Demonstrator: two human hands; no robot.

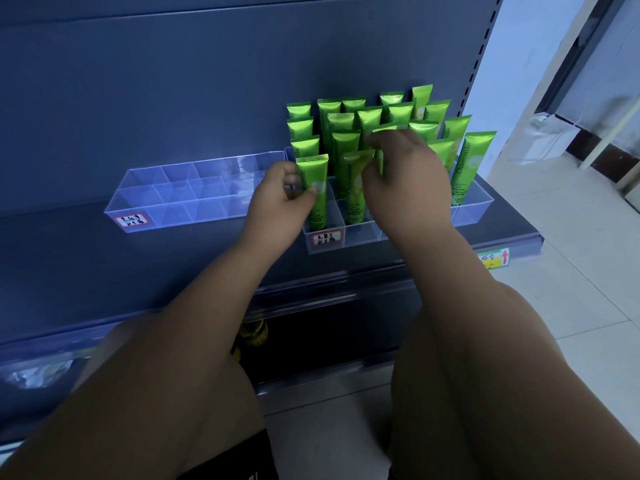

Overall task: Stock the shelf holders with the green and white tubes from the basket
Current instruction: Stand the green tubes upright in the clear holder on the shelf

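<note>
Green tubes (367,123) stand upright in rows in the clear holder (479,207) on the grey shelf (69,258). At the holder's front-left corner, the left hand (282,202) pinches the front-left tube (317,202) between thumb and curled fingers; that tube stands in the corner compartment. Just right of it, the right hand (405,188) curls round a second tube (355,192), which leans slightly in the neighbouring front compartment. Its upper fingertips reach among the tubes behind, blurred. Another holder (187,199) sits left of the first.
</note>
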